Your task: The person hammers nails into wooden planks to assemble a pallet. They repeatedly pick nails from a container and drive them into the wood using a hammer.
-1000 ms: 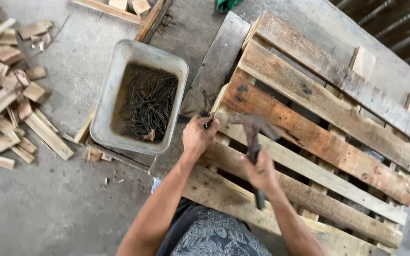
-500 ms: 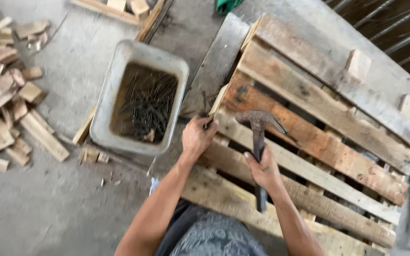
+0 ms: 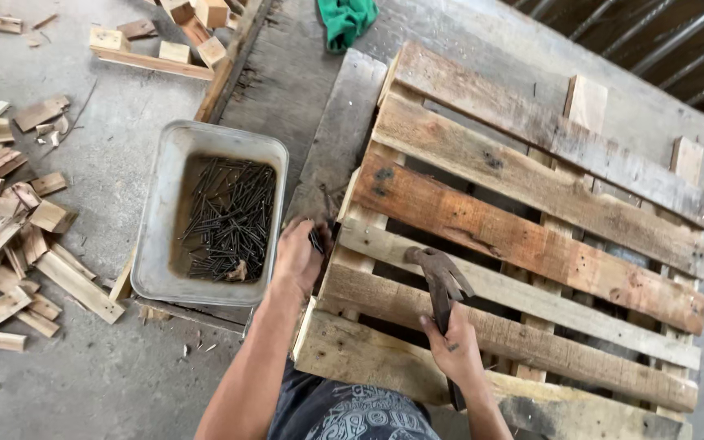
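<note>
A wooden pallet [image 3: 531, 236] of worn slats lies in front of me. My right hand [image 3: 455, 350] grips the handle of a claw hammer [image 3: 440, 281], whose rusty head hovers just over the pallet's near slats. My left hand [image 3: 299, 257] rests at the pallet's left edge, fingers closed on a few dark nails [image 3: 316, 239]. A grey plastic tub [image 3: 165, 216] holding several dark nails sits just left of that hand.
Scrap wood blocks and strips [image 3: 10, 244] litter the concrete floor at the left. More offcuts [image 3: 173, 49] lie at the top. A green cloth [image 3: 345, 20] sits beyond the pallet. A grey plank [image 3: 340, 138] lies along the pallet's left side.
The hammer head has swung up off the slat and now hovers above it. My left hand stays at the pallet's left edge, holding nails.
</note>
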